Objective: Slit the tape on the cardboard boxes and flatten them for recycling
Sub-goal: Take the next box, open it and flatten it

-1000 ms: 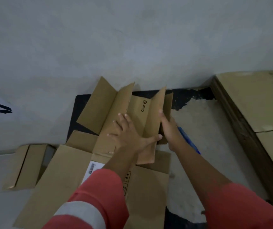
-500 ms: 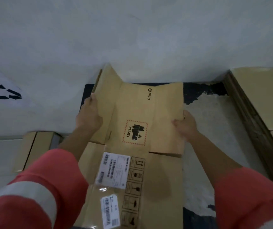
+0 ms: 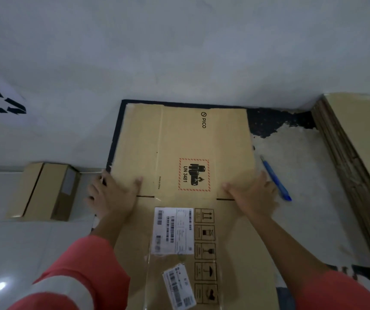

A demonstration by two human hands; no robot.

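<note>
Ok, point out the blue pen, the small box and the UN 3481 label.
blue pen (image 3: 275, 178), head view, middle of barrel.
small box (image 3: 45, 191), head view, top face.
UN 3481 label (image 3: 194, 174), head view, centre of print.

The upper part of the view is taken up by a plain grey-white wall (image 3: 179, 45), on which faint blotches are seen. At the far left a white sheet (image 3: 0, 101) printed with black recycling arrows is cut off by the frame edge. The floor (image 3: 23, 247) at the left is laid with glossy white tiles, and a straight joint is seen between them. A small bright spot of reflected light (image 3: 0, 286) is caught in the tiles near the lower left corner. A black mat (image 3: 278, 121) is laid against the foot of the wall; at the right, much of its surface is worn to a rough whitish patch (image 3: 302, 198). The scene is dimly and evenly lit.
</note>
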